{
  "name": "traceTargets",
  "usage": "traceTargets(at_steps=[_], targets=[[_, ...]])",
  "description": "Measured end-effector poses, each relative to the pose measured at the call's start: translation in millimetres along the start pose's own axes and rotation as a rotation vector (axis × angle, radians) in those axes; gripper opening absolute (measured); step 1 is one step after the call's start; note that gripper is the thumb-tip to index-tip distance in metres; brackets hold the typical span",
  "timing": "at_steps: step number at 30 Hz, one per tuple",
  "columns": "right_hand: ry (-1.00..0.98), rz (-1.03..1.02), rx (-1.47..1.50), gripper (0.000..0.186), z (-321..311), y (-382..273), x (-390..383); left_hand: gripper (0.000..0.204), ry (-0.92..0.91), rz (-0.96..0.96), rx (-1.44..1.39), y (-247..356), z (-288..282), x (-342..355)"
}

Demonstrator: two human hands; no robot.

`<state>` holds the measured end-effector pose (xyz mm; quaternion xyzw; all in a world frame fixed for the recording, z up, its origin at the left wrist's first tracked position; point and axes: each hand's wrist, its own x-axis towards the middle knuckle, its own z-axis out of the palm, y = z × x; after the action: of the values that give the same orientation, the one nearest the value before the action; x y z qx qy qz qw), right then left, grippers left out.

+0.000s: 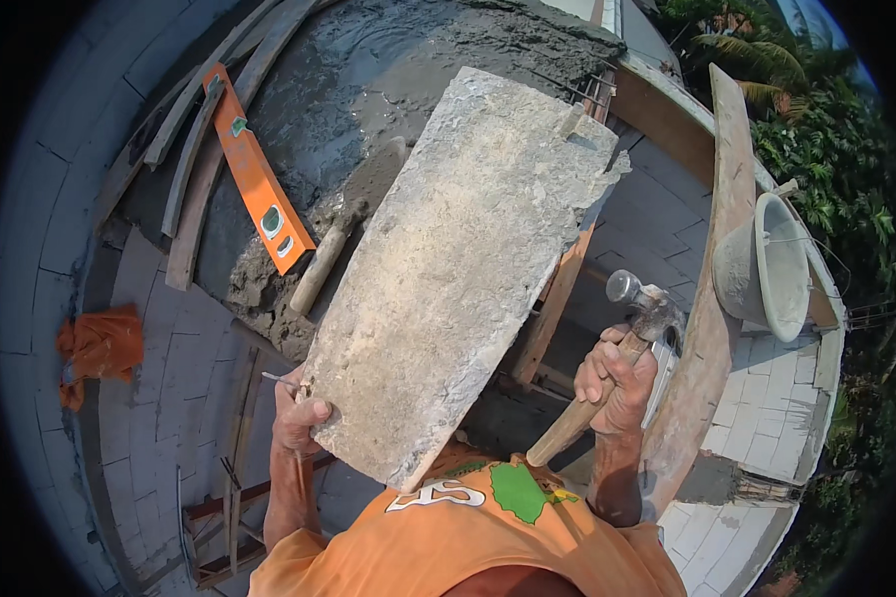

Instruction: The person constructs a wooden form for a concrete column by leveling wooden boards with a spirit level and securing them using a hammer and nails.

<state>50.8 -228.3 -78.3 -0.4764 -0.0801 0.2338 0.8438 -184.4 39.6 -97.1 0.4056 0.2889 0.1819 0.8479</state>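
A broad, flat board (463, 269), crusted with dried grey cement, stands tilted in front of my body. My left hand (301, 416) is closed on its lower left edge, thumb on the near face. A thin pale rod (281, 379) sticks out by those fingers; its kind is unclear. In my right hand (622, 383), to the right of the board, is a claw hammer (577, 423), gripped by its wooden handle with the head up. The hammer is apart from the board.
Wet cement (368, 60) spreads behind the board, with an orange spirit level (259, 174) and a wooden handle (319, 271) on it. Wooden strips (194, 149) lie left. A long plank (722, 259) and a bucket (782, 269) stand right. An orange cloth (100, 348) hangs far left.
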Motion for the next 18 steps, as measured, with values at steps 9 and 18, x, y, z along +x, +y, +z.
traceTargets(at_steps=[9, 18], targets=[[0.149, -0.398, 0.041, 0.058, -78, -67, -81, 0.073, -0.353, -0.165, 0.130, -45, 124, 42], [1.041, -0.657, -0.345, 0.067, -135, -39, -189, 0.051, -1.005, -0.525, 0.451, -88, 254, 65]])
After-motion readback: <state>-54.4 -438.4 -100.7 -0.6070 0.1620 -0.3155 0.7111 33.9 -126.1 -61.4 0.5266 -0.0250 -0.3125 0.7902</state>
